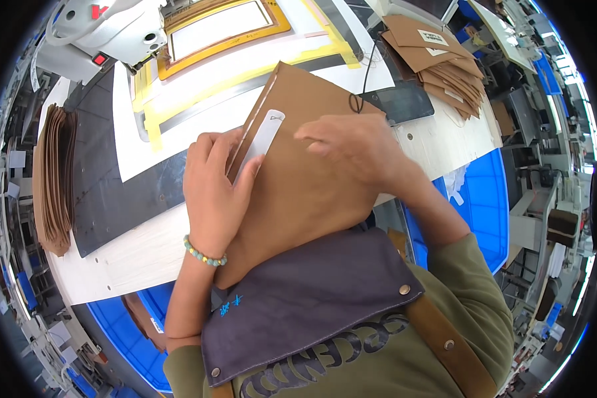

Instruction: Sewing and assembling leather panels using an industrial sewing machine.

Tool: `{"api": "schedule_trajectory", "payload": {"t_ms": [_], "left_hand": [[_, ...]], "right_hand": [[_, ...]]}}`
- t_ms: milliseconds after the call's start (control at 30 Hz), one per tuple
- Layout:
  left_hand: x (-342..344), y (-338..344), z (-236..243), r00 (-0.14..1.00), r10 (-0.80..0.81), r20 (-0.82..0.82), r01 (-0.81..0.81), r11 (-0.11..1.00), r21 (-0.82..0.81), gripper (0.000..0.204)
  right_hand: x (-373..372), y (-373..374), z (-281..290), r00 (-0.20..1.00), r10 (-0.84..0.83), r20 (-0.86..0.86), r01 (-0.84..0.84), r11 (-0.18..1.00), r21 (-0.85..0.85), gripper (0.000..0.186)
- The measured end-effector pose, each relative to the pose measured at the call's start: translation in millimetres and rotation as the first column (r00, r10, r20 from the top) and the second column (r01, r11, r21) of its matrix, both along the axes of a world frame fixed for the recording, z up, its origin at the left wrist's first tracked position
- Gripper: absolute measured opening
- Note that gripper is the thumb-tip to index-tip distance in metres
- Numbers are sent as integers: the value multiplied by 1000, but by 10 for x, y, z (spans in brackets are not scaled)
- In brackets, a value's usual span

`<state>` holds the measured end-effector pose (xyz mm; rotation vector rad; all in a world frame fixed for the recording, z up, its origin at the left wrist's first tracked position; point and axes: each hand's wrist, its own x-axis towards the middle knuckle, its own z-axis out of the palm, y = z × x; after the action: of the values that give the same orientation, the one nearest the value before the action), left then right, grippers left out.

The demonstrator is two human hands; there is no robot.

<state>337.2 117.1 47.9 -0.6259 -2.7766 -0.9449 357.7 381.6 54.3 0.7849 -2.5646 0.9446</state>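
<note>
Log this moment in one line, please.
left hand: on brown panel, thumb at white strip | right hand: blurred, over panel, contact unclear

Bright, even indoor light falls across a pale table (132,259), where a white sheet (127,142) glares close to washed out and shadows stay soft. Light strips (582,286) glow blue-white along the right rim. Motion blur smears the right hand (351,149), while the left hand (212,186) appears crisp. The fisheye lens bends straight edges into curves, crowding the outer surroundings into small, indistinct detail before the corners drop to black.
</note>
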Motion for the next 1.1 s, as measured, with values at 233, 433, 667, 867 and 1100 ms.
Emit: {"api": "schedule_trajectory", "payload": {"t_ms": [233,433,667,867,1100], "left_hand": [[163,71,-133,995,92,-25,-91,996,20,27],[170,44,-134,981,97,168,-132,967,216,18],[131,79,-33,827,-125,548,-271,766,583,19],[128,27,-20,672,-189,716,-413,707,574,22],[122,37,-55,648,-221,729,-412,703,580,23]], "right_hand": [[83,-444,-116,987,-119,105,101,982,162,44],[127,-467,-198,985,-170,-25,171,950,263,45],[139,-496,-202,981,-188,-49,193,925,326,44],[179,-570,-214,970,-233,-63,240,909,341,47],[159,-638,-270,955,-292,-53,295,920,258,27]]}}
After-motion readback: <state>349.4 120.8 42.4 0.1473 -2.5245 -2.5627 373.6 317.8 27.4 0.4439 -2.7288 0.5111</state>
